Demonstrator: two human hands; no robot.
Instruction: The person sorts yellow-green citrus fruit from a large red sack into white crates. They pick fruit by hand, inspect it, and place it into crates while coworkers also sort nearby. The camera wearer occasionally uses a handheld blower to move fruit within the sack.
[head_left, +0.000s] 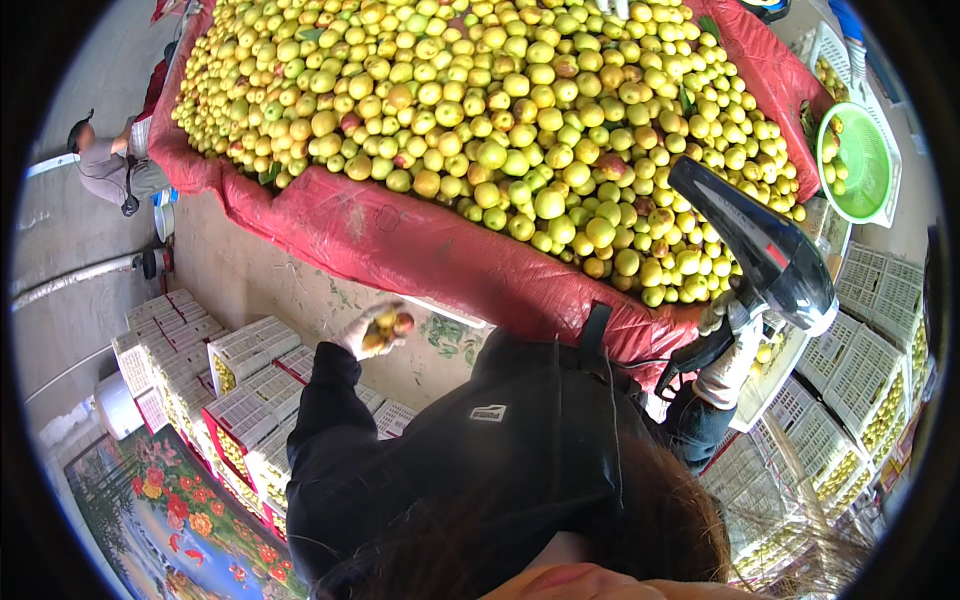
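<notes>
My left hand (366, 335) is out to the left, past the edge of the heap, closed around several yellow and reddish-brown fruits (387, 324); they are blurred. My right hand (731, 364), in a pale glove, grips the handle of a black hair dryer (772, 244). The dryer's nozzle points up and left over the near right corner of the heap. Before me lies a wide heap of yellow-green, jujube-like fruit (487, 154), some with red-brown patches. Red sheeting (420, 240) wraps the raised edge around it.
Stacked white plastic crates of fruit stand at left (255, 345) and right (847, 352). A green plastic basin (866, 176) sits beyond the right edge. A co-worker's gloved hand (613, 7) touches the far fruit. Another person (109, 165) is at far left, and a sleeved arm (849, 30) shows upper right.
</notes>
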